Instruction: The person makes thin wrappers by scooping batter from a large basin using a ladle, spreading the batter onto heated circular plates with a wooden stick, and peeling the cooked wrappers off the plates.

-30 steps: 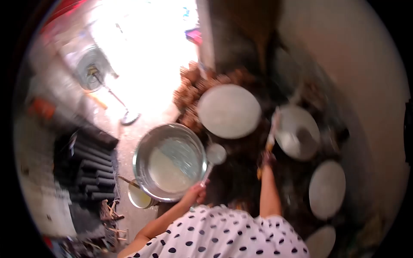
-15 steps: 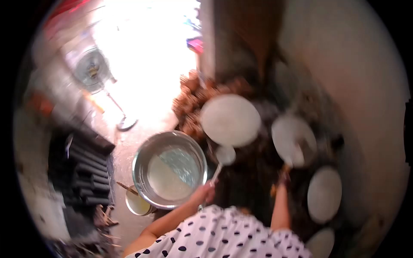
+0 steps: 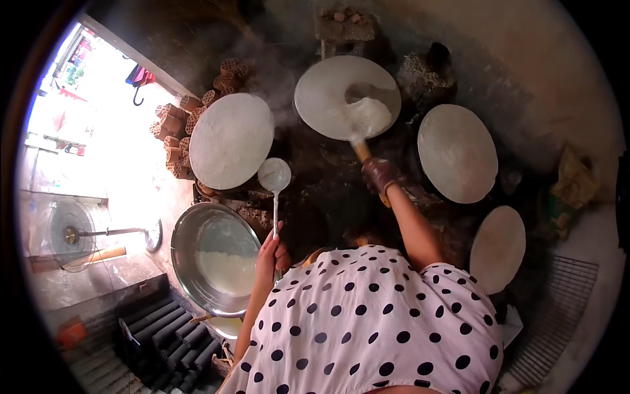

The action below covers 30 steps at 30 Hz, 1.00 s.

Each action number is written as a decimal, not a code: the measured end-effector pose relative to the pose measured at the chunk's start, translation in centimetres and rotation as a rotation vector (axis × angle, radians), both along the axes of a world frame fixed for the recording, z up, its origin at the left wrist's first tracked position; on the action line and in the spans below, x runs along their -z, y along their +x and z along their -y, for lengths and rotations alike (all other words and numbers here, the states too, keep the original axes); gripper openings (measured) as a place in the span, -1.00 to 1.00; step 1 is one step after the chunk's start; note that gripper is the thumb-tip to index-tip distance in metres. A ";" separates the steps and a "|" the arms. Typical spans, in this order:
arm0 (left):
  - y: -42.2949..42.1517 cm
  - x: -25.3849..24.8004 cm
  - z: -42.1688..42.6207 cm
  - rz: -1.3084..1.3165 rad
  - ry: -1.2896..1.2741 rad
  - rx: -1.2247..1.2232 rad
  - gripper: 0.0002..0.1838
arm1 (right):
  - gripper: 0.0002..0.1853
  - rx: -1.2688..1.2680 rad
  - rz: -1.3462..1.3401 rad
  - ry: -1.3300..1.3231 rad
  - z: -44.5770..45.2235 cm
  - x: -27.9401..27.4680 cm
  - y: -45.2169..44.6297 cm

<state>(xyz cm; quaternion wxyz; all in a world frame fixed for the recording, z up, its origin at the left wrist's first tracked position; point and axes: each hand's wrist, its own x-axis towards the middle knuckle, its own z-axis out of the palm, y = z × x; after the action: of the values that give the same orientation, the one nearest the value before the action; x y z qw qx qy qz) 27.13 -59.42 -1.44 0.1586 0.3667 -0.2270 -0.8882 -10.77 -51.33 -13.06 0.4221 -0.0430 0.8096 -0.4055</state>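
Observation:
My left hand [image 3: 270, 255] is closed around the long handle of a ladle [image 3: 274, 175]. The ladle's round white-coated bowl hangs just off the edge of the left white disc [image 3: 231, 141]. A dark glove covers my right hand [image 3: 380, 176], which grips a wooden-handled tool [image 3: 361, 151]. That tool's far end, pale and partly blurred, reaches over the top white disc [image 3: 321, 98], beside a whiter patch and a dark shadow. Below the ladle's left side sits a large metal basin [image 3: 180, 256] holding white liquid.
More white discs stand at the right [image 3: 457, 153] and lower right [image 3: 499, 249]. Hollow bricks [image 3: 172, 125] are stacked at the left, near a fan [image 3: 72, 233]. Dark cylinders [image 3: 170, 335] lie lower left. A wire rack [image 3: 558, 315] leans at the right. Steam drifts around the top disc.
My view has turned to the right, so the discs and basin now appear farther left. Both hands keep their tools, and the right-hand tool is still over the same disc.

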 end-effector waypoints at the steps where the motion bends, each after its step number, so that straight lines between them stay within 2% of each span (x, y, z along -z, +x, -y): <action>1: -0.6 -0.2 0.0 -0.012 0.019 0.004 -0.57 | -0.71 -0.054 0.028 -0.057 -1.4 1.5 0.2; 2: -1.4 -0.3 0.1 -0.029 0.037 0.011 -0.57 | -0.68 -0.107 0.059 -0.115 -2.8 2.9 0.4; 4: -2.7 -0.8 0.1 -0.020 -0.001 0.030 -0.57 | -0.70 0.077 0.105 -0.095 -5.8 1.4 -0.9; 7: -3.9 -1.2 -0.1 0.003 0.000 0.033 -0.57 | -0.70 0.206 0.209 0.032 -6.9 -0.4 -5.9; 8: -4.4 -1.2 -0.2 -0.010 -0.001 0.027 -0.58 | -0.71 0.242 0.079 -0.007 -6.3 -0.8 -6.7; 10: -5.1 -1.3 -0.5 -0.021 0.001 0.023 -0.58 | -0.72 0.244 -0.004 -0.157 -4.4 -0.8 -7.2; 12: -6.1 -1.6 -0.5 -0.031 0.017 0.011 -0.58 | -0.74 0.150 0.099 -0.086 -3.6 -3.7 -4.9; 15: -6.8 -2.6 -1.0 -0.013 0.002 -0.003 -0.58 | -0.63 -0.030 -0.007 -0.031 -6.3 4.0 -3.3; 16: -7.1 -2.5 -0.8 -0.023 -0.011 -0.003 -0.58 | -0.60 0.062 0.001 -0.015 -7.0 2.8 -3.6; 18: -6.5 -2.4 -1.1 -0.044 -0.019 0.002 -0.58 | -0.68 0.185 0.297 -0.034 -6.8 0.9 -6.6; 20: -6.3 -2.1 -0.9 -0.059 -0.010 0.012 -0.58 | -0.63 0.144 0.243 -0.158 -4.5 1.3 -11.2; 21: -6.4 -1.8 -0.8 -0.080 0.005 0.010 -0.57 | -0.61 0.280 0.225 -0.218 -2.4 0.6 -12.5; 23: -6.4 -1.5 -0.7 -0.103 0.009 0.007 -0.57 | -0.61 0.298 0.142 -0.075 1.1 -2.2 -14.1; 24: -6.2 -1.5 -0.6 -0.114 0.013 0.004 -0.57 | -0.61 0.299 0.142 -0.084 1.4 -2.3 -13.5; 26: -6.3 -1.4 -0.4 -0.137 0.015 0.003 -0.56 | -0.65 0.071 -0.086 -0.182 0.8 -2.8 -12.2; 27: -6.1 -1.4 -0.4 -0.137 -0.014 0.004 -0.56 | -0.65 0.171 -0.402 -0.415 0.8 2.9 -11.7; 29: -6.0 -1.8 -0.5 -0.120 -0.038 -0.013 -0.57 | -0.54 0.364 -0.538 -0.551 -0.3 8.0 -9.6; 30: -6.0 -1.8 -0.5 -0.122 -0.040 -0.019 -0.57 | -0.47 0.459 -0.348 -0.444 -1.3 6.3 -8.1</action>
<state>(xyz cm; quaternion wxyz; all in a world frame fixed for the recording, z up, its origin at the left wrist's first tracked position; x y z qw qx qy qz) 21.17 -58.95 0.33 0.1881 0.3110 -0.2312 -0.9025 -18.92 -50.03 -19.31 0.1565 -0.0189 0.7501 -0.6423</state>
